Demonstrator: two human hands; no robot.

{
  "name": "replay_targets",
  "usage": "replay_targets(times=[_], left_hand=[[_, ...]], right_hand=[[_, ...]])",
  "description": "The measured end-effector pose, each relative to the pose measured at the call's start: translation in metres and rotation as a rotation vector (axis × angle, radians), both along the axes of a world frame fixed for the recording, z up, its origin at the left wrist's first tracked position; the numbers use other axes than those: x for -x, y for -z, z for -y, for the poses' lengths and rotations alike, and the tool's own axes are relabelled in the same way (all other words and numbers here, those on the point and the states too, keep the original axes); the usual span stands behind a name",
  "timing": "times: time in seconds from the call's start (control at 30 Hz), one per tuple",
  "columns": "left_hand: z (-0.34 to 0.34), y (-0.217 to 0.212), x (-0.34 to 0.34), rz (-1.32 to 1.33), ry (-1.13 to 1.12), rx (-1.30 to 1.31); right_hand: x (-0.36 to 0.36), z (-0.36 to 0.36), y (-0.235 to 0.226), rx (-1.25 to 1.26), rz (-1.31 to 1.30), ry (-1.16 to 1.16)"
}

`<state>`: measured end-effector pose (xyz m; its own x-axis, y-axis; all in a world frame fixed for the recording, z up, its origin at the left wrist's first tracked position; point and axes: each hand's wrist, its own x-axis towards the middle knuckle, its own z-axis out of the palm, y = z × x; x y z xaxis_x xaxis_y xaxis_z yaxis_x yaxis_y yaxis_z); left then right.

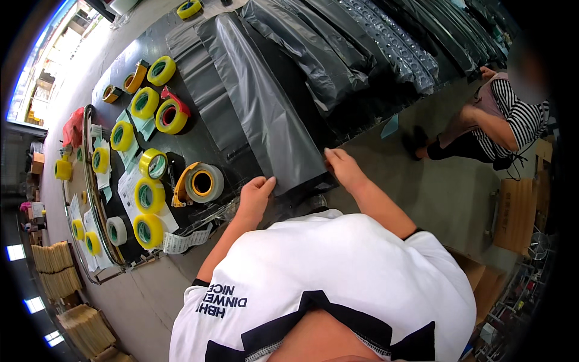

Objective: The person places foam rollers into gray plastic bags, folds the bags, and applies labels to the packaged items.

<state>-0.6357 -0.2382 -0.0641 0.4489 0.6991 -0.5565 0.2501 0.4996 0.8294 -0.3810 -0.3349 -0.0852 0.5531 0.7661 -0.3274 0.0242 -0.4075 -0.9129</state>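
A: Entry, head view. A long grey plastic bag [265, 114] is seen laid flat on the dark table [199, 142], running from the upper centre of the frame down to the middle. Where are the hands placed against it?

B: The bag's near end is held at both corners. The left hand [256, 193] is set at the lower left corner, fingers curled over the edge, closed on the film. The right hand [344, 166] is set at the lower right corner, fingertips pinched on the bag's edge. The bag's near edge is spanned between the two hands, just above centre frame.

A: Noted. What is recorded beside the left hand?

B: A tape dispenser with a grey roll [202, 183] is seen just left of the left hand, apart from it. Yellow tape rolls [148, 102] are scattered further left and toward the upper left, on the table. Paper slips [181, 241] are seen at the table's lower left edge.

A: And beyond the bag?

B: More dark bags [338, 54] are laid side by side across the upper centre and upper right. A second person in a striped top [512, 120] is seen at the right edge, well apart from the held bag. Whether the bag is lifted off the table at its near end cannot be told.
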Motion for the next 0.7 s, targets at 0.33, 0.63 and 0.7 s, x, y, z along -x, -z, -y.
replay_targets(times=[0.33, 0.63, 0.7], left_hand=[[-0.003, 0.030, 0.026, -0.047, -0.219, 0.150], [0.032, 0.010, 0.040, 0.031, 0.013, 0.223], [0.037, 0.000, 0.037, 0.036, -0.009, 0.241]], right_hand=[[-0.051, 0.025, 0.041, 0.060, -0.180, 0.102], [0.048, -0.028, -0.054, -0.797, 0.733, -0.794], [0.069, -0.034, -0.032, -0.721, 0.601, -0.968]])
